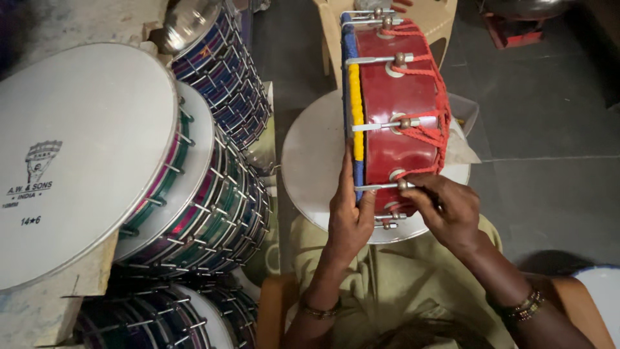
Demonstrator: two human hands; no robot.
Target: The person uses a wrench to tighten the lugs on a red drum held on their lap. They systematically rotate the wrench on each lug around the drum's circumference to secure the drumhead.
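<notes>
Both hands work the near end of a red drum (394,97) stood on edge upon a round white drumhead (310,161): the left hand (349,216) is clamped over the blue and yellow wrapped rim, while the right hand (445,207) is pinched shut on a metal tuning rod (387,186) beside the red rope lacing (429,132). Its shell looks hard, glossy and likely slippery, moderately heavy, so the padded rim and rods seem the surest holds. Stacked drums (194,194) stand well to the left.
</notes>
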